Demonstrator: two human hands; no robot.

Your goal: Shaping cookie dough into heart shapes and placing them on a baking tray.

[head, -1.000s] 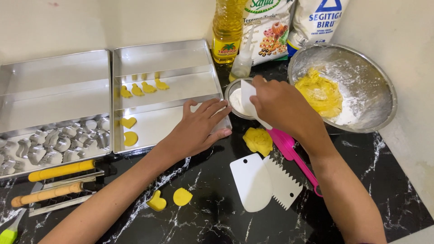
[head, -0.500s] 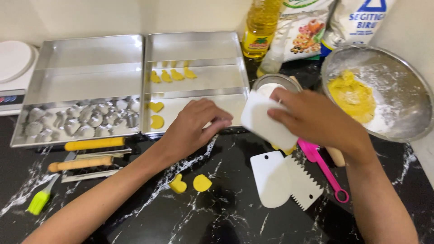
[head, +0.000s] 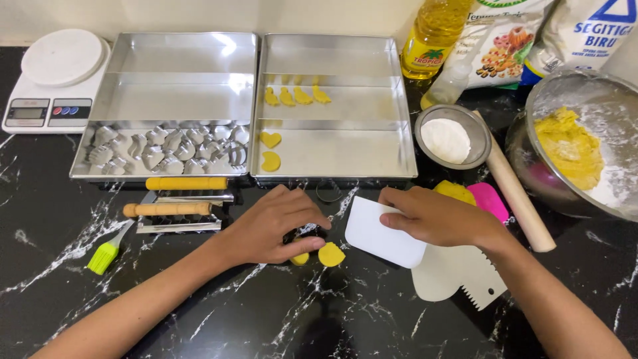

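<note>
My left hand (head: pixel 276 226) rests on the black marble counter, its fingers curled over a small yellow dough piece (head: pixel 300 258). Beside it lies another cut dough shape (head: pixel 330 254). My right hand (head: pixel 438 216) grips a white plastic scraper (head: pixel 382 236), tilted with its lower edge near the dough shapes. A second, toothed scraper (head: pixel 458 276) lies flat under my right wrist. The right metal tray (head: pixel 372 143) holds several yellow cut shapes (head: pixel 296 96).
The left metal tray (head: pixel 179 93) holds several metal cutters. A kitchen scale (head: pixel 53 80) sits far left. Wooden-handled tools (head: pixel 169 209) and a green brush (head: pixel 106 256) lie left. A flour bowl (head: pixel 452 136), rolling pin (head: pixel 518 193), dough bowl (head: pixel 585 146), oil bottle (head: pixel 432 40) and bags stand right.
My right hand brought the white scraper down from near the flour bowl to the counter. My left hand moved from the tray edge down onto the dough pieces.
</note>
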